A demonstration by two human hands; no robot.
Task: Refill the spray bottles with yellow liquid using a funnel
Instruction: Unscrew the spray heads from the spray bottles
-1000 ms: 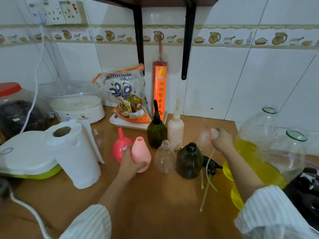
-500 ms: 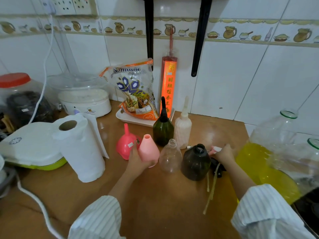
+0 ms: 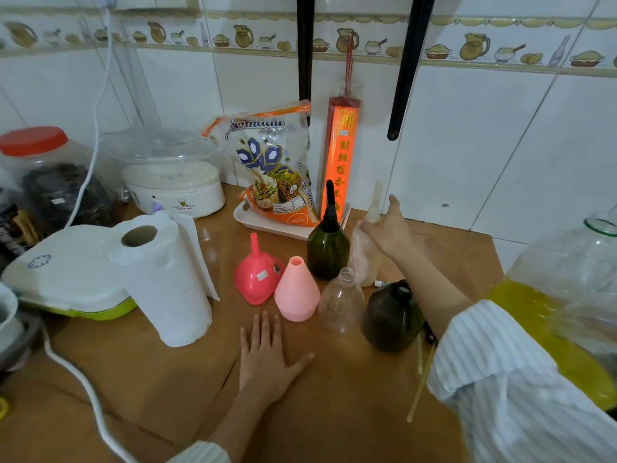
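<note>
Fingers of right hand [image 3: 389, 230] around cloudy whitish bottle [image 3: 364, 259], left hand [image 3: 265, 359] flat, fingers spread

Red-pink funnel [image 3: 255, 279], left of it white paper roll [image 3: 167, 279]; right of it pale pink bottle [image 3: 296, 292], dark green bottle [image 3: 327, 248], yellow liquid jug [image 3: 567, 295]; blue-white striped sleeve [image 3: 500, 379].

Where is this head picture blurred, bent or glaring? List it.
Head view: wide-angle lens bows the black shelf brackets and wall tile lines; right hand on the pale translucent spray bottle is motion-smeared; soft sheen on the wooden counter; orange incense packet glows oversaturated.
</note>
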